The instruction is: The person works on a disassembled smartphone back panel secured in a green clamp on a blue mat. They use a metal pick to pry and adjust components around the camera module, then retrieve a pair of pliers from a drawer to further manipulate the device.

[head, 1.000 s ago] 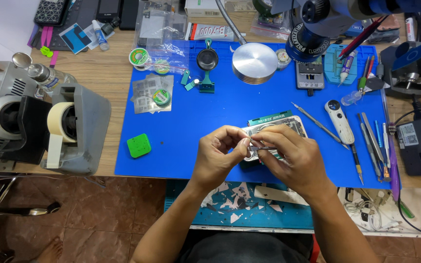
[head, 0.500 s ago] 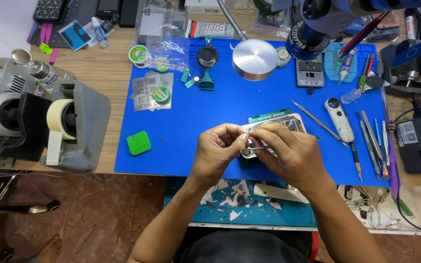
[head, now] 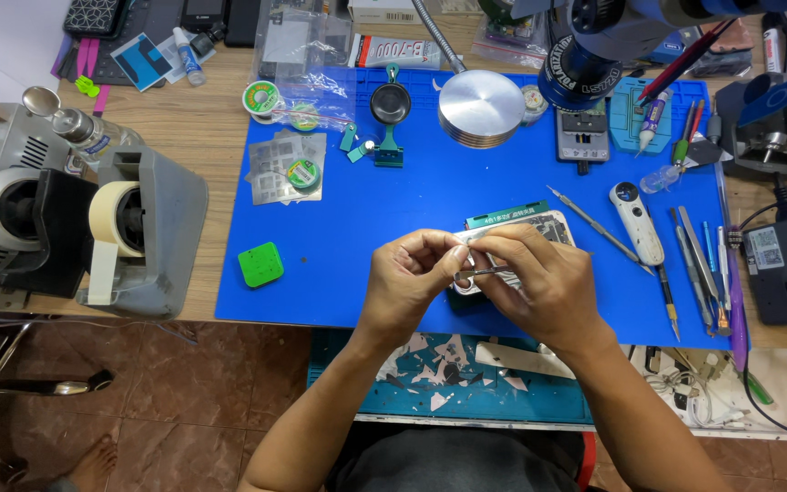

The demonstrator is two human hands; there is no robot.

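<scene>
Phone [head: 539,228] on mat [head: 412,191] — dispenser [head: 138,232] left (beside).

My one camera sits on my head and looks steeply down, fairly near, over the blue mat [head: 393,210], with both forearms entering from the bottom edge and the tape dispenser [head: 129,232] at left.

Clear plastic bags [head: 298,46] at mat's far edge. White glue tube [head: 395,52] beside them. Grey-labelled black box [head: 765,260] far right

bright, even light | soft shadows | sharp focus | edges bowed
</scene>
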